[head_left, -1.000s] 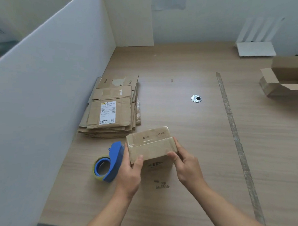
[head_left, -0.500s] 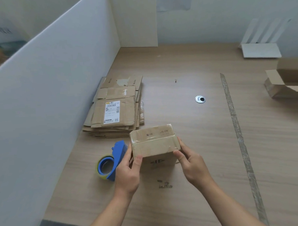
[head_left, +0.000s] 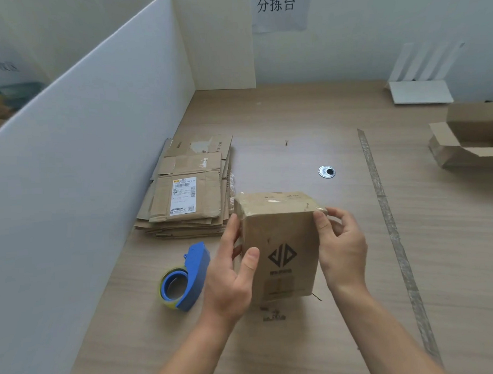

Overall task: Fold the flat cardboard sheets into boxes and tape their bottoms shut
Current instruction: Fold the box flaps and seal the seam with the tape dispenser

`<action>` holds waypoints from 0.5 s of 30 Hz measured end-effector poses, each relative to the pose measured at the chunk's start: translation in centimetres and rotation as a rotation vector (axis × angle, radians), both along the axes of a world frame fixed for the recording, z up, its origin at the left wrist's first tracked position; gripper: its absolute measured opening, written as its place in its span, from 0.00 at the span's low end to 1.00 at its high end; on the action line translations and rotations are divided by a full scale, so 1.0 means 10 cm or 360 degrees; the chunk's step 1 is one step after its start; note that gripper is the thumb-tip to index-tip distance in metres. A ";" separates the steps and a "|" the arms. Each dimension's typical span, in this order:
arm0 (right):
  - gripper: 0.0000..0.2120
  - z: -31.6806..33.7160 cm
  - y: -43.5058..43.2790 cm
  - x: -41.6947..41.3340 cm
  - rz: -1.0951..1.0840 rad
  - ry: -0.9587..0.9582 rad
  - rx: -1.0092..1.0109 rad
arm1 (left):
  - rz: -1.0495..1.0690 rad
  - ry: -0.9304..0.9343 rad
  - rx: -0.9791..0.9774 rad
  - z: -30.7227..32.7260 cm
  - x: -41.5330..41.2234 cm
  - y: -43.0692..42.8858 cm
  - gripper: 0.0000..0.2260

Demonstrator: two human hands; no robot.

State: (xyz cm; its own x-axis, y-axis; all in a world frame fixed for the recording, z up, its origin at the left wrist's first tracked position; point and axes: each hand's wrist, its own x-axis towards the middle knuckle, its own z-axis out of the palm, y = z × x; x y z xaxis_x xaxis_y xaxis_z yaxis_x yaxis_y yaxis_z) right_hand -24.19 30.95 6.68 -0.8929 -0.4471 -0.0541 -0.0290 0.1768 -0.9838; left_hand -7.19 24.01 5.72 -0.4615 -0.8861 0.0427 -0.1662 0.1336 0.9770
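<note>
A small folded cardboard box (head_left: 281,242) is held above the wooden table (head_left: 317,339), its taped bottom face turned up and away and a black diamond logo facing me. My left hand (head_left: 229,275) grips its left side with the thumb on the front face. My right hand (head_left: 341,245) holds the right side, fingers pinching the upper right corner where the clear tape ends. A stack of flat cardboard sheets (head_left: 186,189) lies at the left by the partition. A blue tape dispenser (head_left: 184,277) with a roll of tape sits on the table just left of my left hand.
A white partition (head_left: 83,165) walls off the left side. An open cardboard box (head_left: 472,143) stands at the far right edge. A round metal grommet (head_left: 327,172) and a strip of tape (head_left: 388,217) mark the tabletop. A white rack (head_left: 421,80) leans at the back wall.
Both hands have lifted the box off the table and tipped it, so the logo side now faces me. The view has tilted upward.
</note>
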 end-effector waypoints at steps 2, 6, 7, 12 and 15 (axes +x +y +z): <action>0.04 0.04 -0.01 0.02 0.0003 0.0028 -0.0001 | 0.0002 -0.0110 -0.0093 0.02 -0.03 0.03 0.26; 0.16 0.06 -0.02 0.15 0.0143 0.0090 0.0022 | 0.0041 -0.0171 -0.0054 0.02 -0.04 0.00 0.27; 0.19 0.05 -0.02 0.18 0.0165 0.0101 0.0024 | 0.0067 -0.0150 -0.0019 0.02 -0.04 -0.01 0.28; 0.20 -0.02 0.10 0.32 0.0246 0.0136 -0.0010 | 0.0142 -0.0133 -0.0004 0.11 -0.02 -0.15 0.30; 0.21 -0.02 0.16 0.42 0.0316 0.0125 0.0012 | 0.0136 -0.0169 -0.0006 0.18 -0.04 -0.22 0.25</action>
State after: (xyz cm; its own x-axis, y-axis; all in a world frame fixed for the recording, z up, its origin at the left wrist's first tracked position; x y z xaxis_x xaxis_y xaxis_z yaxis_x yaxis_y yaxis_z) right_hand -19.99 32.59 6.44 -0.7889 -0.6145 0.0085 -0.1408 0.1673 -0.9758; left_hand -7.54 21.82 7.48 -0.3863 -0.9224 0.0012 -0.2793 0.1182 0.9529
